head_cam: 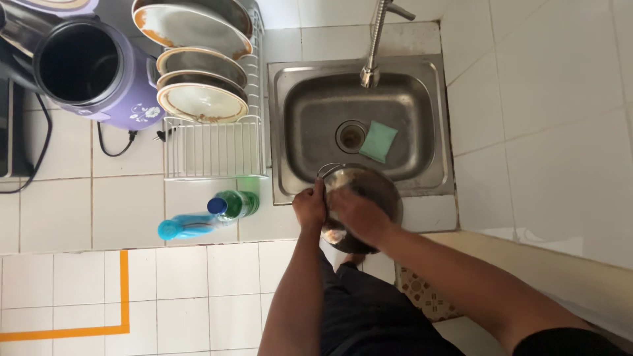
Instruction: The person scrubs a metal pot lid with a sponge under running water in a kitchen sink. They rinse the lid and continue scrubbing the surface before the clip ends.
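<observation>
The left hand grips the rim of a round steel bowl; the right hand presses flat inside it, fingers curled. The bowl sits between both hands, over the near edge of the sink, mouth tilted toward the person. Being round, it has no long axis. Wet metal could slip and drop.

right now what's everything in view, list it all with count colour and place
metal bowl: 1, silver, at the sink's front edge, in both hands
sink: 1, steel, set in white tiled counter
tap: 1, silver, over the sink
sponge: 1, green, in the sink by the drain
dish rack: 1, white wire, left of the sink
plates: about 4, silver and white, in the rack
bottles: 2, blue and green, below the rack
cooker: 1, purple, far left
left hand: on the bowl's rim
right hand: inside the bowl
</observation>
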